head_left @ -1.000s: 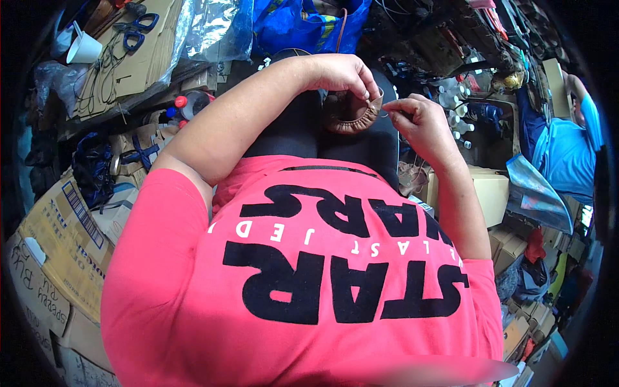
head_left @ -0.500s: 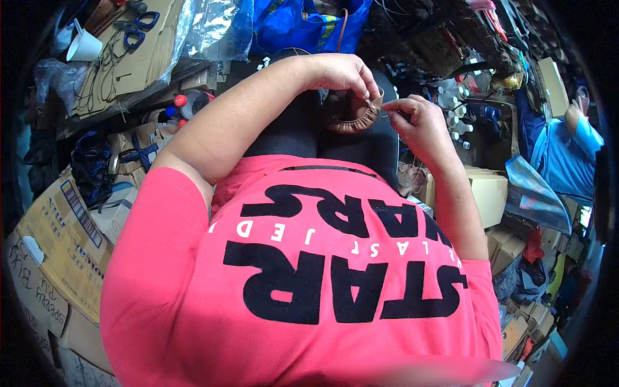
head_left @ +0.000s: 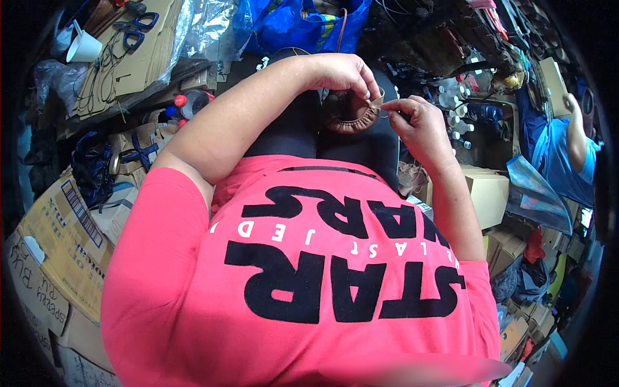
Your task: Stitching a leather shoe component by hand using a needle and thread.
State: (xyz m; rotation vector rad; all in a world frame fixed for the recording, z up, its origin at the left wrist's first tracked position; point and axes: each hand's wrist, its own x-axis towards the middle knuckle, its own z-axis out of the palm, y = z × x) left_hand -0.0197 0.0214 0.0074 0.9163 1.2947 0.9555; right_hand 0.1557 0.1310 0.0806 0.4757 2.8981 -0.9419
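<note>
A brown leather piece with a puckered, gathered edge (head_left: 353, 126), which looks like a shoe upper, is held over my dark-trousered lap. From above, my left hand (head_left: 348, 76) pinches its rim between thumb and fingertips. At the right end of that rim, my right hand (head_left: 419, 129) has thumb and forefinger pressed together close to the leather. Something thin, perhaps a needle or thread, may be in the right fingertips, but it is too small to make out. The inside of the piece is partly shaded and covered by my left hand.
Cardboard sheets (head_left: 138, 64) at the far left carry dark cords, blue-handled scissors (head_left: 134, 40) and a white cup (head_left: 84, 48). A blue bag (head_left: 303, 26) lies ahead. Plastic bottles (head_left: 454, 109) and boxes (head_left: 487, 197) stand right. Another person in blue (head_left: 567, 155) is at the far right.
My hands and the brown leather piece stay almost in place. At the far right, the other person has shifted and raised an arm.
</note>
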